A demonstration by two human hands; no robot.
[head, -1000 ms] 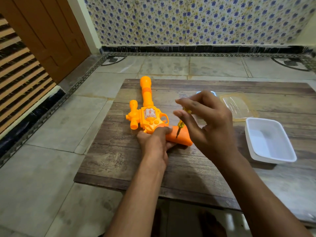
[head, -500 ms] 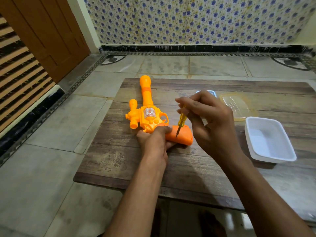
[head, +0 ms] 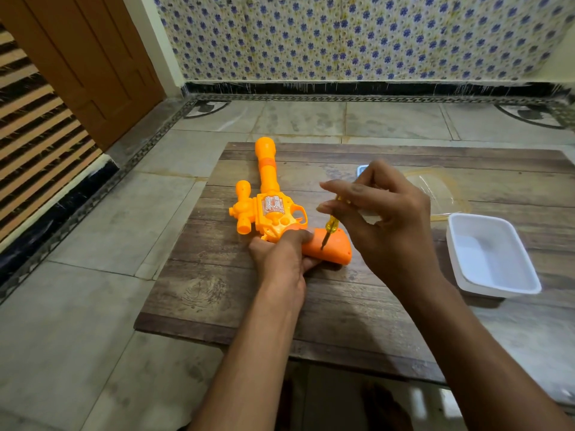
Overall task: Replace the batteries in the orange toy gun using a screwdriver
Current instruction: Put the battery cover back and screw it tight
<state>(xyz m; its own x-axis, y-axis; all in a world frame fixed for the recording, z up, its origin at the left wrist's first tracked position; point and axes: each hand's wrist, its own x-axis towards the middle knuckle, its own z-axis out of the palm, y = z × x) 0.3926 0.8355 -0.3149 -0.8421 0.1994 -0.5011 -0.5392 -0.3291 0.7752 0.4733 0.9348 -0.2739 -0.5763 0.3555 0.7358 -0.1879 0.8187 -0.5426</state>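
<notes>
Orange toy gun (head: 273,213): lies flat on the wooden table (head: 217,290), barrel pointing away from the person, grip end nearest. Screwdriver (head: 330,227): yellow translucent handle, dark shaft, standing nearly upright with its tip planted on the gun's grip, presumably in the battery-cover screw; the screw itself is too small to make out. Right hand (head: 389,222): above and just right of the grip, fingers (head: 334,188) pinching the top of the handle. Against a second ago the fingers sit at a different angle round the handle while the tip holds the same spot on the grip, which reads as twisting; judged step is loosening the cover screw, so the task is at an early stage, cover still on. Left hand (head: 280,259): on the near side of the gun, fingers curled round the grip where it meets the body, pinning it down, unchanged. White tray (head: 491,256): well right of the gun, apart from it. Clear plastic lid (head: 435,191): right of the gun and beyond the tray, partly hidden by the right hand.
</notes>
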